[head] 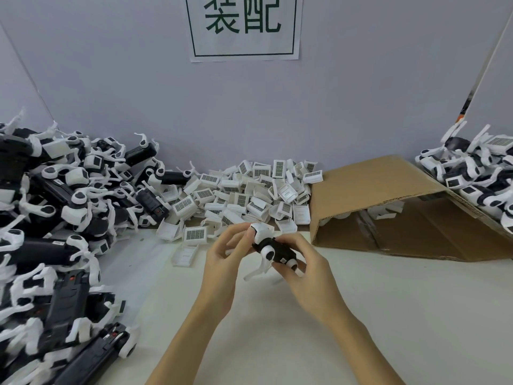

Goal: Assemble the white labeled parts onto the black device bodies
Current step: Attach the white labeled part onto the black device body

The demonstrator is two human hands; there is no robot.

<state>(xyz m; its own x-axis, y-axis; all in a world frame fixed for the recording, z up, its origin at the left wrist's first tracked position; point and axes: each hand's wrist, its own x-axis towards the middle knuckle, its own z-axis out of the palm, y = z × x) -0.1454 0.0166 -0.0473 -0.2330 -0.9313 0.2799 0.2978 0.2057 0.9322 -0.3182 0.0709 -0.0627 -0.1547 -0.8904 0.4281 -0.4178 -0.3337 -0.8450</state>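
Black device body (277, 250) held above surface (361, 315), long axis running lower-right to upper-left; right hand (302, 270) grips it, left hand (224, 257) pinches white part (261, 232) (at upper-left end).

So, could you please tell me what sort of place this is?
Probably a factory assembly bench: a wall sign in Chinese characters, heaps of black devices and white labeled parts, and a cardboard box on the table.

A black device body (280, 250) with white arms sits tilted at center, a white part (261, 232) on its far end. White labeled parts (244, 195) heap behind; black bodies (55, 218) pile left.
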